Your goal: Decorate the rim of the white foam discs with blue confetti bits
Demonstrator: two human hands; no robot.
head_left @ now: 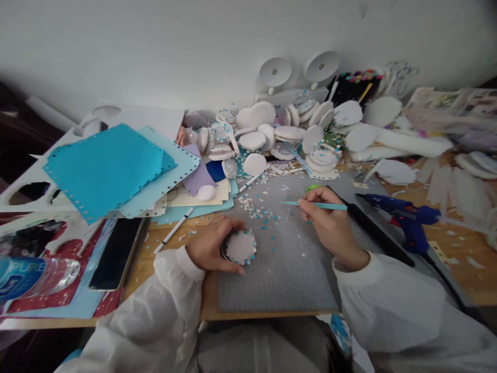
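Observation:
My left hand [215, 243] is curled around the side of a small round white disc [239, 246], whose rim carries blue and white bits. The disc rests at the left edge of a grey cutting mat [279, 292]. Over the mat's right half, my right hand [326, 217] pinches teal tweezers [324, 205], their tip pointing left. Between the hands lie scattered tiny blue and white paper pieces [264, 215]. Whether the tweezers' tip holds a piece is too small to tell.
A blue hot glue gun [411, 215] and a long black tool [378, 233] lie at the right. Many white foam discs [254, 140] are heaped at the back. Punched blue paper sheets [108, 168], a phone [116, 254] and a water bottle [39, 277] are at the left.

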